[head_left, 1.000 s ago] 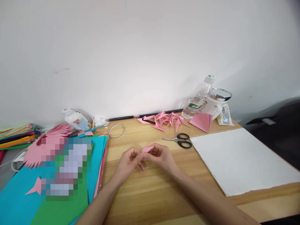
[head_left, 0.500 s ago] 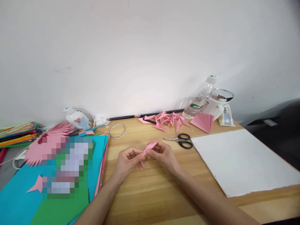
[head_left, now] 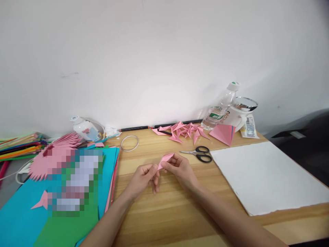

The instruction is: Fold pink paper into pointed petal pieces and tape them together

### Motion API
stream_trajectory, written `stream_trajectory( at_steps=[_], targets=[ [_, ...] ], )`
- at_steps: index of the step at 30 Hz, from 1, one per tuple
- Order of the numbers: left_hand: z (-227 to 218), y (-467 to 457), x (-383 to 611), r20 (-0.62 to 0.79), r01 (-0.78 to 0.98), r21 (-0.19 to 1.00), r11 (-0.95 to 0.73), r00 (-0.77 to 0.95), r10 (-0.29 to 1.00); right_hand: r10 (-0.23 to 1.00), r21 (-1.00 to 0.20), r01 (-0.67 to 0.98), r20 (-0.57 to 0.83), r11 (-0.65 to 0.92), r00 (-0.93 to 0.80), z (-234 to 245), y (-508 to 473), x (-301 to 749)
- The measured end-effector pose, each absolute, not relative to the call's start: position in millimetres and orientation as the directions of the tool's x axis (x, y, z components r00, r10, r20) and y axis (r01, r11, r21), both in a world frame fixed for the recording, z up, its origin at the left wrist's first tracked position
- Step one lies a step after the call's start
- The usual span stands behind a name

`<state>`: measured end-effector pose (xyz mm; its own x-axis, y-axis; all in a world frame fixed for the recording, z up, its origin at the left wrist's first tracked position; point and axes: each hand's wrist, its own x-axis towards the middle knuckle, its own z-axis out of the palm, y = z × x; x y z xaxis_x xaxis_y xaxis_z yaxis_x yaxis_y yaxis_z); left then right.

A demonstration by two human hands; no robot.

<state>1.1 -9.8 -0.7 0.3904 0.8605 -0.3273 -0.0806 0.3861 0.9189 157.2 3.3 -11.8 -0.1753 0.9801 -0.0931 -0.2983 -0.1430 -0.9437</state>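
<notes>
Right hand (head_left: 181,168) has a folded pink paper bit (head_left: 166,158) pinched between thumb and fingers, held just above the table (head_left: 164,212) around its middle, tip pointing up and right. Left hand (head_left: 144,176) is curled with its fingertips right at the paper's lower end; can't tell if it's actually gripping. Scissors (head_left: 199,154) lie just beyond the right hand, and a pile of pink folds (head_left: 183,130) sits at the far edge. A tape ring (head_left: 130,142) lies further left, and a white sheet (head_left: 264,175) covers the right side.
</notes>
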Motion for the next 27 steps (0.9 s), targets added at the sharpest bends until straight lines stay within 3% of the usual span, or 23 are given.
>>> stream_trajectory(
  at_steps=[7, 15, 21, 27],
  targets=[
    [3.8, -9.9, 2.3, -0.382, -0.230, 0.823, 0.520, 0.454, 0.805, 0.977, -0.931, -0.332, -0.088, -0.150, -0.192, -12.8, 3.2, 157.6],
    [5.5, -8.9, -0.9, -0.394, -0.214, 0.806, 0.553, 0.503, 0.769, 0.951, -0.865, -0.435, -0.134, -0.250, -0.280, -14.2, 3.6, 157.7],
    [5.2, -9.5, -0.1, -0.354, -0.177, 0.861, 0.476, 0.464, 0.812, 0.937, -0.819, -0.482, -0.183, -0.312, -0.296, -12.6, 3.7, 156.3],
    [6.1, -9.3, 0.3, -0.259, -0.005, 0.958, 0.285, 0.403, 0.878, 0.932, -0.815, -0.477, -0.201, -0.329, -0.300, -16.0, 3.5, 156.2]
  ],
)
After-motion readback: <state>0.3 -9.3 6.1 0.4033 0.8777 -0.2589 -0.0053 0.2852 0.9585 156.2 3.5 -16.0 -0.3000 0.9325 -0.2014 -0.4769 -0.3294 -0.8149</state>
